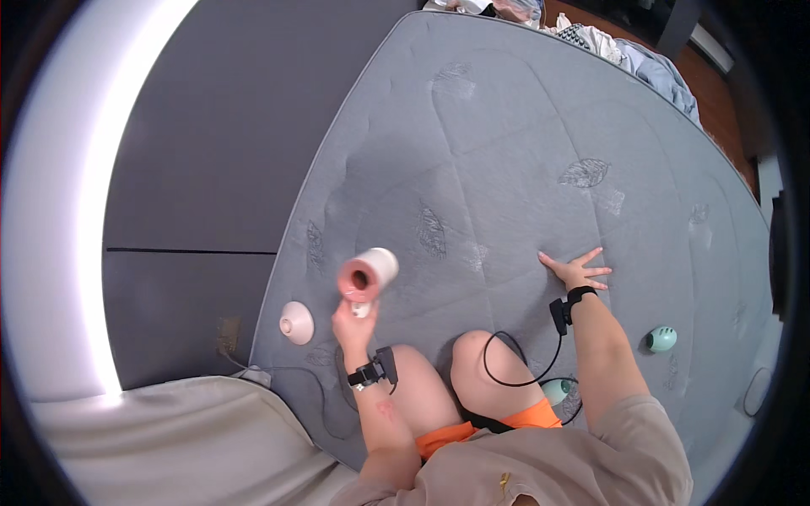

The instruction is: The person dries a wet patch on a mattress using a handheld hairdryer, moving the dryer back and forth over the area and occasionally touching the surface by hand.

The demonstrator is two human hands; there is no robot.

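Note:
My left hand (354, 326) is wrapped around the handle of a white and pink hair dryer (383, 265), held up over the mattress. The dryer's pink-rimmed round end faces up toward me. To the left of that hand, a pale pink cone-shaped piece (297, 323), perhaps a diffuser or nozzle, lies on the mattress. My right hand (574, 272) rests palm down on the grey mattress (519, 190) with its fingers spread. It holds nothing. Each wrist wears a black strap with a small device; a black cable (506, 384) loops from the right one.
Teal egg-shaped objects lie by my right arm (662, 339) and right thigh (557, 391). A grey cord (319, 379) runs across the mattress from a wall outlet (228, 334). A dark grey panel (209, 158) borders the left side. Clothes (658, 73) are heaped beyond the far edge.

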